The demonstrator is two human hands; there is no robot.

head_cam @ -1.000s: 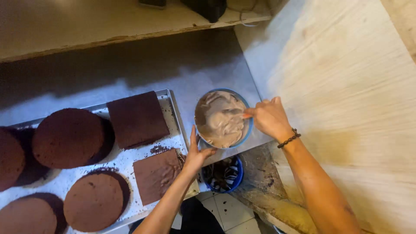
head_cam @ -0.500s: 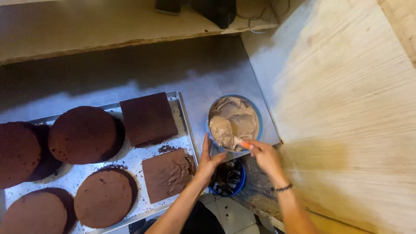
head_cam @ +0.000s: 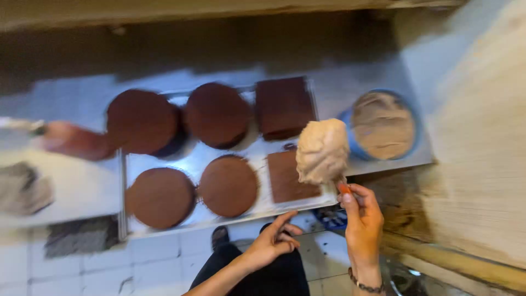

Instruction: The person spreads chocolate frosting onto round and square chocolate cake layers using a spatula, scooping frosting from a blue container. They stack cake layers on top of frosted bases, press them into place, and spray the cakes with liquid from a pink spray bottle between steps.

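Surface: grey worktop carrying a long silver metal baking tray, pale wooden board to the tray's right.
On tray: four round dark-brown cake layers and two square ones; the front square brown cake layer is lying at the tray's front-right corner.
Right hand: gripping an orange-handled spatula, lifting a big lump of pale tan cream just above that front-right corner.
Left hand: hanging loosely open, holding nothing, just below the tray's front edge.
Bowl: round blue bowl of cream sitting off the tray's right end.
Key relation: cream lump hovering right of the square layer, overlapping its edge; right hand nearer.
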